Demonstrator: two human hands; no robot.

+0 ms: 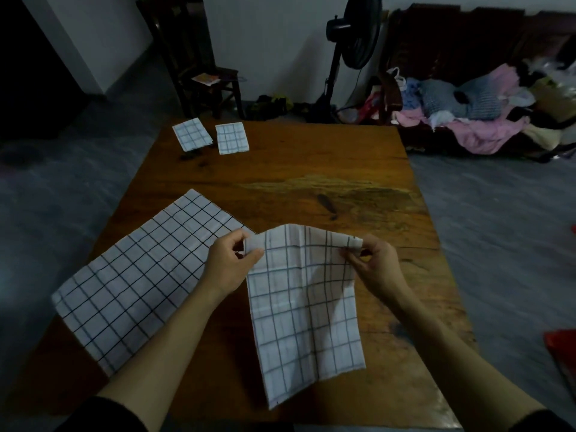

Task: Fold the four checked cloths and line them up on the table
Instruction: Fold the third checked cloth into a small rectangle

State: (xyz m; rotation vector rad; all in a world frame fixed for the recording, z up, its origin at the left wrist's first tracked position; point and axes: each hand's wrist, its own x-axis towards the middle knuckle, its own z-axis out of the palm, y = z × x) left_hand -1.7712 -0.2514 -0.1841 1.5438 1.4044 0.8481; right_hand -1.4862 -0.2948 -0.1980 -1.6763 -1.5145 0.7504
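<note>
Head view shows the left hand (230,265) and right hand (375,265) each pinching a top corner of a half-folded cloth (307,310) over the table (311,169). Two folded cloths (192,134) (232,139) lie far off; a flat cloth (140,275) maybe touches the held one.

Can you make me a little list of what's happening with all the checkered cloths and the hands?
folded cloths: two, side by side at the far end of the table
flat cloth: one, spread open on the near left
held cloth: one, hanging from its top corners
left hand: pinches the top left corner
right hand: pinches the top right corner
left to fold: two
</note>
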